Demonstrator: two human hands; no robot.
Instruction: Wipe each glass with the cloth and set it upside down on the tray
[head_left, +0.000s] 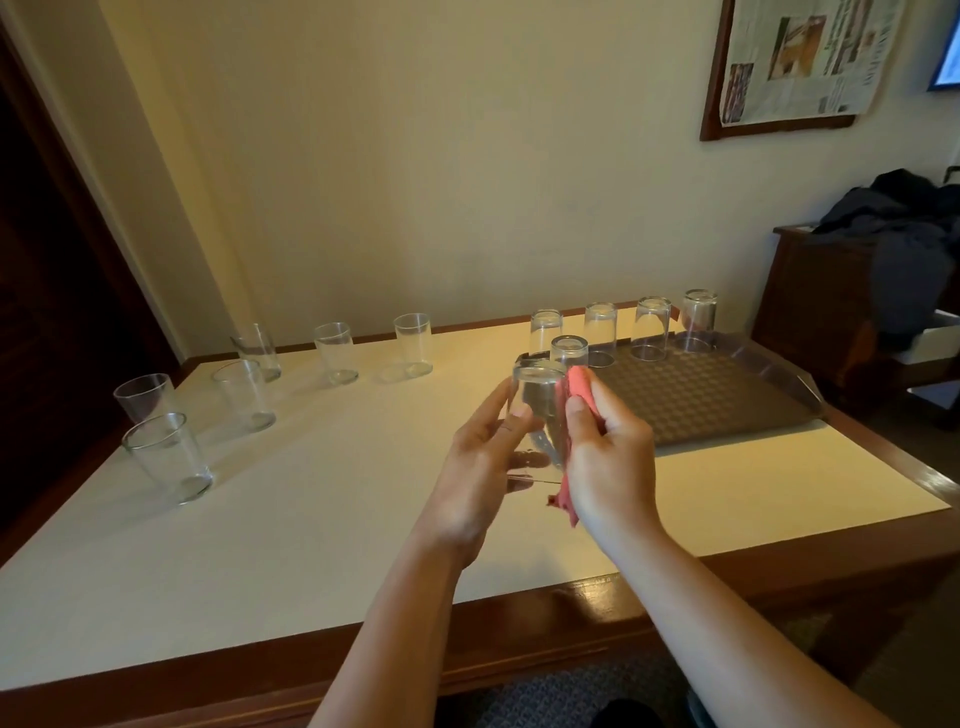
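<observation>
Six clear upright tumblers waiting at the left of the white wood-edged surface (311, 519), the nearest one (169, 457) close to the front-left edge; best left alone until the current one is finished. At centre, left hand (480, 467) with its grip wrapped round the clear drinking glass being wiped (537, 415), held in the air above the surface, apparently base-up already, though hard to tell through the glare. Worth keeping that grip light but steady, turning the glass slowly against the cloth so every side gets covered. Just to its right, right hand (605, 447) with its grip clamped on the bunched pink cloth (574, 400), pressed to the glass wall. Better to wipe in full passes from rim to base, without squeezing thin glass. Further right, brown patterned plastic tray (727, 405) with five clear tumblers inverted along its back and left part, the nearest (569, 352) just behind the hands; free room in front for a gentle set-down, rim flat, clear of the neighbours.
</observation>
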